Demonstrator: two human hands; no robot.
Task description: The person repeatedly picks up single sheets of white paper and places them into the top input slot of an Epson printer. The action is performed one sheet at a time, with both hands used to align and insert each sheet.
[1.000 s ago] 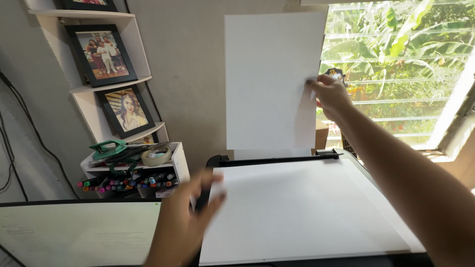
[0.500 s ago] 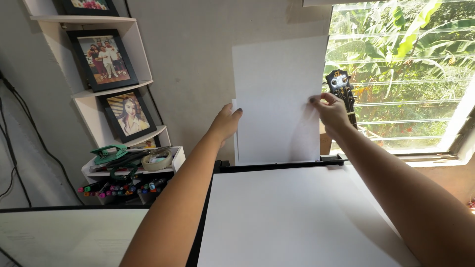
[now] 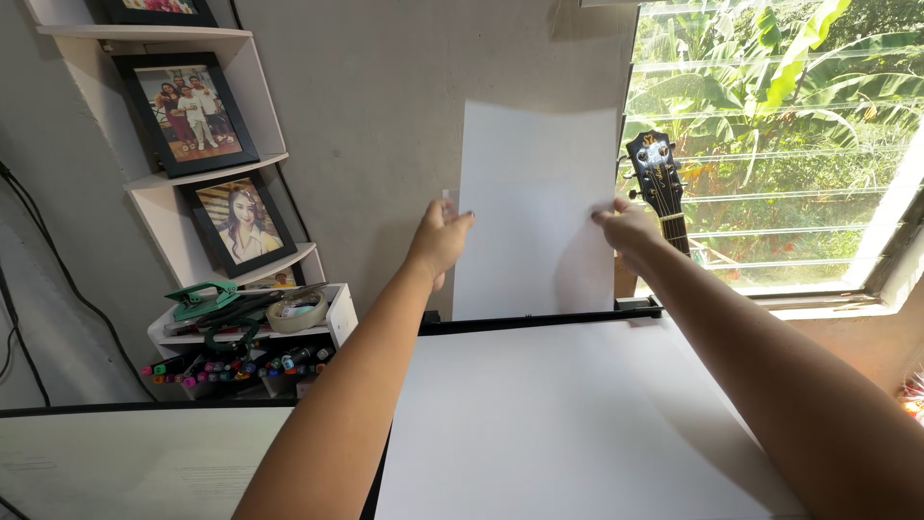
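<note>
Nearest to me, at about seven o'clock, a pale screen fills the bottom left corner, and beside it at six o'clock spreads the broad white lid of a printer, flat and bare, with the person's two forearms stretched out above it.

Following the arms forward, the left hand sits at about eleven o'clock, fingers curled shut on the left edge of a sheet of paper. The right hand, at about one o'clock, pinches the sheet's right edge between thumb and fingertips (the thumb lies on the near face). Both grips are closed on the paper, one on each side at roughly the same height.

The sheet stands upright at twelve o'clock, its bottom edge down at the black slot along the printer's back; I cannot tell whether it has entered the slot or only rests there.

Off to nine o'clock, a low white shelf holds a row of coloured markers, a roll of tape and a green hole punch. Above them, at ten o'clock, framed photos lean on slanted white shelves against the grey wall.

Farther back at one o'clock, the head of a guitar pokes up just behind the right hand, and beyond it a window shows sunlit green leaves.
</note>
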